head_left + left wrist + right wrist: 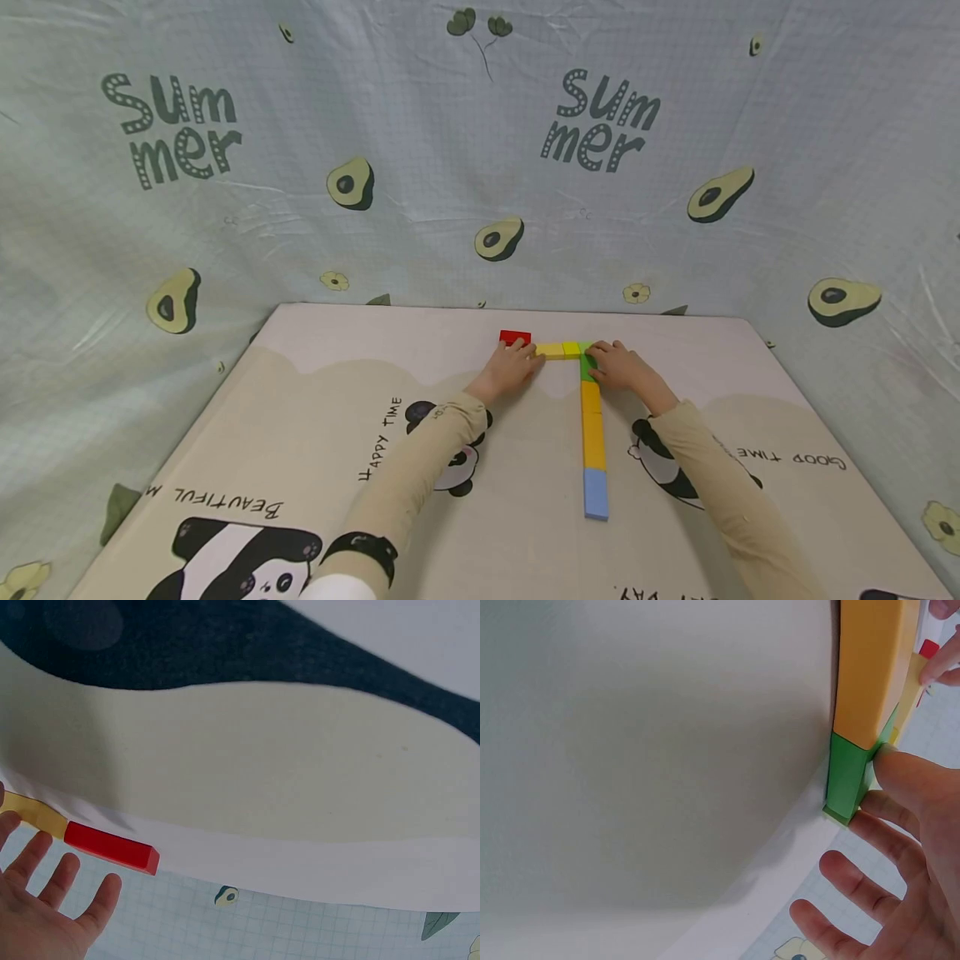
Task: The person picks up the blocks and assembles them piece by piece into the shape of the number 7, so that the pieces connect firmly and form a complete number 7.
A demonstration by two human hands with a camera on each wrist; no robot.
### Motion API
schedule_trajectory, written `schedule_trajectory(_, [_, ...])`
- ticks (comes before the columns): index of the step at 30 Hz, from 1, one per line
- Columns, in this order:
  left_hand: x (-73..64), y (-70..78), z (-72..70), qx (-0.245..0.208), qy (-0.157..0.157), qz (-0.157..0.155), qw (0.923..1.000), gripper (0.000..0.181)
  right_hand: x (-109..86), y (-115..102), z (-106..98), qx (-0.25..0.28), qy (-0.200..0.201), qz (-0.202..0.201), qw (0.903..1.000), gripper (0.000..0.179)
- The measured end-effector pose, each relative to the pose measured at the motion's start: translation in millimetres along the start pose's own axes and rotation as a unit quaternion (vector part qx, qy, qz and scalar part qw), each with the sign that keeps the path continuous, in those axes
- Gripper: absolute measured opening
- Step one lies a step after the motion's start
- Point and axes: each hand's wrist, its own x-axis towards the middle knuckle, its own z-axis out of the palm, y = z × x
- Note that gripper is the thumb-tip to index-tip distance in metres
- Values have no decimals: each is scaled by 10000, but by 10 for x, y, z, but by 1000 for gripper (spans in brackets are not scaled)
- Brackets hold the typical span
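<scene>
My left hand point(512, 368) is at the left end of a pale yellow block point(550, 352), which it pinches between thumb and index finger. Its other fingers spread out beside a red block point(112, 847) that meets the yellow one end to end. To the right, my right hand point(621, 368) grips a green block point(847, 776), thumb on one side and fingertips at its far end. One fingertip touches a light green block point(837, 816) there. A small bright yellow block point(571, 350) sits between the pale yellow and light green blocks.
From the green block, orange blocks point(592, 433) run toward me in a straight line, ending in a blue block point(596, 494). They lie on a panda-printed table cover point(517, 533). Behind the table's far edge hangs an avocado-printed curtain point(420, 250).
</scene>
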Motion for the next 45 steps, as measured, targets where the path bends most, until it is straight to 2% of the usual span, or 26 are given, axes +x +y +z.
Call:
schedule_trajectory(20, [-14,-29,30,-370,-108,99,9992,40,-2,-6,-3,111,-1,-19,9999,44])
schedule_trajectory(29, [-52,-147,42,-627,317,238,9972,39,8,13,17,106,-28,-13,9999,44])
schedule_trajectory(40, [-98,-341,66,-627,585,174,9962,37,14,3,15,23,-13,-25,10000,45])
schedule_trajectory(45, [-126,-423,74,-715,590,91,9957,38,-3,-14,-2,43,20,0,10000,45])
